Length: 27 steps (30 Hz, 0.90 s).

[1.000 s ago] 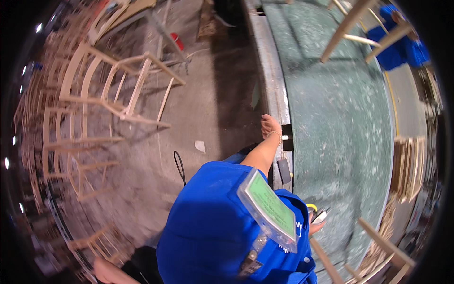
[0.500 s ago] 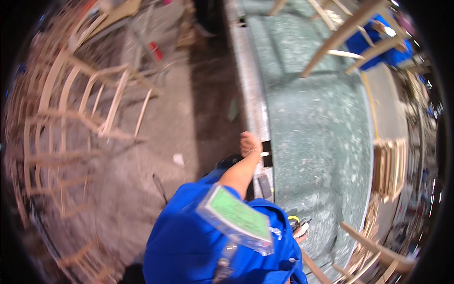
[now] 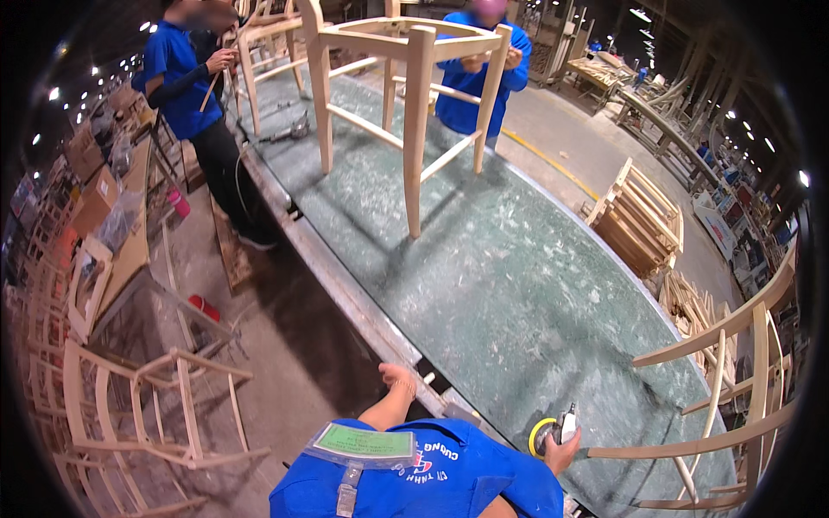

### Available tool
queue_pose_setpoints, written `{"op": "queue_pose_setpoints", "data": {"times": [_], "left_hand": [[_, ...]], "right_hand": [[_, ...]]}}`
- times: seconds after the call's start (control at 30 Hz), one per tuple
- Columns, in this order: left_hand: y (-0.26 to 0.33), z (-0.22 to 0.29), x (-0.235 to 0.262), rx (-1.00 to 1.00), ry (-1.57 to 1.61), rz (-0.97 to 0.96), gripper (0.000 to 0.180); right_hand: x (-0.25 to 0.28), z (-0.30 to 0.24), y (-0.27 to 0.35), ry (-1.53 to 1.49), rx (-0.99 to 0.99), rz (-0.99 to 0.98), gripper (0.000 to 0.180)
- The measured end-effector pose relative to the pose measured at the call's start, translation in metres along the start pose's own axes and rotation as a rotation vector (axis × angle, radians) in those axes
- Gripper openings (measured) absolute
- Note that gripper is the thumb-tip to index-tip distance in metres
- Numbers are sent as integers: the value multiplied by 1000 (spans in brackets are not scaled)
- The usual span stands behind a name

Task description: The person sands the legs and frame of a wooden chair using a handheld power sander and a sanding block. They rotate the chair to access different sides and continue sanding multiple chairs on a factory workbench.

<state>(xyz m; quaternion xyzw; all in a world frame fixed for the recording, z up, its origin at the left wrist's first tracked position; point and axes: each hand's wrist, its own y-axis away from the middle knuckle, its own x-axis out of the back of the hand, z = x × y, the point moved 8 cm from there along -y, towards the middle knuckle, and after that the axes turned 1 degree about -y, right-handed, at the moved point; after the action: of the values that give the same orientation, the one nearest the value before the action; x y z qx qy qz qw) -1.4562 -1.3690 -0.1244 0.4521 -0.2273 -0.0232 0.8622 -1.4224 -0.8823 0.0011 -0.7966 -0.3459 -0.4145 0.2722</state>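
My left hand (image 3: pixel 399 376) rests, fingers curled, on the metal edge of the long green-topped workbench (image 3: pixel 518 285). My right hand (image 3: pixel 561 447) grips a small power sander with a yellow round pad (image 3: pixel 553 429), held just above the bench near its front edge. An unfinished wooden chair frame (image 3: pixel 734 406) stands on the bench to the right of that hand. My blue shirt and a green badge (image 3: pixel 364 444) fill the bottom of the view.
Another bare wooden chair frame (image 3: pixel 406 95) stands at the bench's far end, with two people in blue shirts (image 3: pixel 186 78) (image 3: pixel 479 73) beside it. Chair frames (image 3: pixel 147 406) lie on the floor at left. Stacked wooden parts (image 3: pixel 639 216) sit right of the bench.
The view has swung up from the floor and my chest to the length of the bench. My left hand stays on the bench edge; my right still holds the sander.
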Motion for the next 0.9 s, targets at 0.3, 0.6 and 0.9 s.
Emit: {"op": "queue_pose_setpoints", "data": {"times": [0.3, 0.6, 0.9], "left_hand": [[-33, 109, 2, -197, -239, 79, 45], [-74, 141, -5, -36, -21, 208, 63], [-80, 145, -3, -32, -160, 395, 63]], "right_hand": [[-25, -21, 10, 1, -108, 52, 86], [-38, -36, 15, 19, -199, 227, 85], [-48, -89, 19, 114, -120, 432, 84]]}}
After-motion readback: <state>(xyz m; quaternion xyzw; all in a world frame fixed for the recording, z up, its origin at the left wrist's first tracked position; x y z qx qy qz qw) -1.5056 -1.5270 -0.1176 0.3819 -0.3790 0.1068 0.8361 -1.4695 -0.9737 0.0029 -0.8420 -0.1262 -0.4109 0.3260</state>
